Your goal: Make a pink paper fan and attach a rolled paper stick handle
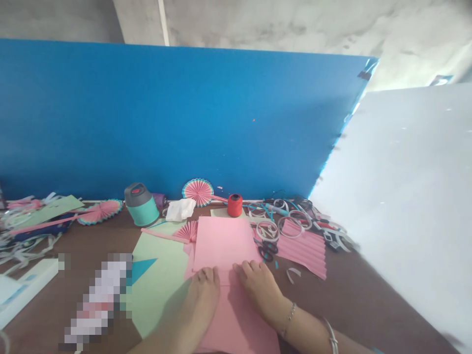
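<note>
Pink paper [224, 241] lies in front of me, with a crosswise edge where both sets of fingertips rest. My left hand [205, 290] is closed at the left part of that edge, its fingers bent together on the paper. To its right, my right hand [258, 284] grips the same edge, fingers curled and a bracelet on the wrist. More pink paper [236, 324] extends below, between my forearms. Light green paper [162, 265] sits under and left of the pink sheets. A pink folded fan [188, 231] touches the stack's upper left.
A teal container [143, 211], white tissue [180, 210] and red thread spool [235, 205] stand behind. Black-handled scissors [267, 250] and pleated pink paper [303, 250] lie right, near rolled strips [268, 230]. Another fan [198, 191] leans on the blue partition [165, 123].
</note>
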Demonstrator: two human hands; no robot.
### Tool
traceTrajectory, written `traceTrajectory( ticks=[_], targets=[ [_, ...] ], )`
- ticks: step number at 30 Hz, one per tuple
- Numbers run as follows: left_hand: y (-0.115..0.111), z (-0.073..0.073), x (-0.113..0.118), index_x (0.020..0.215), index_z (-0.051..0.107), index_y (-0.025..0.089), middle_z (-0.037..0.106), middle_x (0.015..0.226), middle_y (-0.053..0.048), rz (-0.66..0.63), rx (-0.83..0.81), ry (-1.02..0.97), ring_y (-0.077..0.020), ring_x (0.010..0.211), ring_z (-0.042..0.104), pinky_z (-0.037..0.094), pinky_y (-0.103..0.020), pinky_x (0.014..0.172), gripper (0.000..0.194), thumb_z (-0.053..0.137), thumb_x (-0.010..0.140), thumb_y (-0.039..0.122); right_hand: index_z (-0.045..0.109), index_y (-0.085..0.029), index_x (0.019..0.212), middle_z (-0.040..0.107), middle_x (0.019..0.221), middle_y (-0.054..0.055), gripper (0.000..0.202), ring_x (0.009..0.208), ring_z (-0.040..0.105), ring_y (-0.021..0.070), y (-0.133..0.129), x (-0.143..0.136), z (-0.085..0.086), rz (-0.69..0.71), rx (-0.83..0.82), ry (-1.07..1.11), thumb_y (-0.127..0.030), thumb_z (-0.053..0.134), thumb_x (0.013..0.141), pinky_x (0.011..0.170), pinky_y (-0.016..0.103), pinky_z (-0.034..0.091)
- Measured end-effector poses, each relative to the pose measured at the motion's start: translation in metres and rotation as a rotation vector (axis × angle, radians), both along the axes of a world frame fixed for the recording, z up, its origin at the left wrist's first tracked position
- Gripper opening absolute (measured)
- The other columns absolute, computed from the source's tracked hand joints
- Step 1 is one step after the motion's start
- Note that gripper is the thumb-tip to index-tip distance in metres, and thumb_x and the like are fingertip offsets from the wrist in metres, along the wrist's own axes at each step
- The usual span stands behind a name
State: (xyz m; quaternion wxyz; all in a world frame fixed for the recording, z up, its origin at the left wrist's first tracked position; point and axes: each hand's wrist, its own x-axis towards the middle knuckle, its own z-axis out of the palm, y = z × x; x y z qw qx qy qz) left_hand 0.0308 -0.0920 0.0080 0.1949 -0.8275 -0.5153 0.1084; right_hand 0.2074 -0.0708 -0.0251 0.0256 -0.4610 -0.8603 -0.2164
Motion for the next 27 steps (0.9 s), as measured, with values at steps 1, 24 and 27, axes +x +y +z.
traceTrajectory(
  ticks=[1,24,27],
  targets=[
    [0.001,-0.004,-0.003,0.103,0.063,0.01,0.065,0.08,-0.012,0.021,0.008,0.0,-0.0227,0.07,0.063,0.05,-0.032,0.062,0.041,0.045,0.071,-0.008,0.055,-0.017,0.109,0.061,0.083,0.006,0.032,0.072,0.055,0.0215,0.001,0.005,-0.001,0.016,0.015,-0.001,-0.007,0.057,0.079,0.059,0.035,0.038],
    [0.002,0.017,-0.041,0.096,0.063,0.011,0.063,0.093,-0.012,0.037,-0.201,-0.143,-0.0259,0.085,0.058,0.045,-0.037,0.073,0.046,0.032,0.07,-0.01,0.062,-0.017,0.096,0.063,0.098,0.009,0.027,0.091,0.05,0.0227,0.003,0.065,0.016,-0.013,0.04,0.205,-0.002,0.051,0.076,0.076,0.034,0.032],
    [0.002,0.023,-0.04,0.094,0.064,0.011,0.062,0.093,-0.012,0.011,-0.173,-0.136,-0.0244,0.086,0.057,0.044,-0.035,0.074,0.044,0.034,0.07,-0.01,0.061,-0.019,0.086,0.062,0.086,0.006,0.012,0.081,0.048,0.0202,0.007,0.048,0.022,0.043,-0.017,0.239,-0.011,0.052,0.084,0.071,0.033,0.029]
  ],
)
